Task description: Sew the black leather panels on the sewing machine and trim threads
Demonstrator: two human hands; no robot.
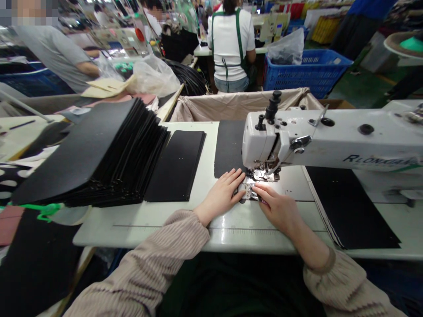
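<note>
My left hand (224,193) lies flat with its fingers stretched out. Its fingertips touch the near edge of a black flat panel (229,145), beside the presser foot of a white sewing machine (280,136). My right hand (279,207) is closed just in front of the needle area, its index finger stretched toward the metal plate (246,192). Something small and partly metallic shows under its fingers; I cannot make out what it is. The needle area is lit by a lamp, and the machine head covers the right part of the panel.
Left on the pale table (132,224) stands a tall leaning pile of black panels (89,145). Beside it lies a lower black stack (178,167); another stack (350,207) is under the machine arm. Behind are a fabric-lined bin (205,108), a blue crate (307,72) and several people.
</note>
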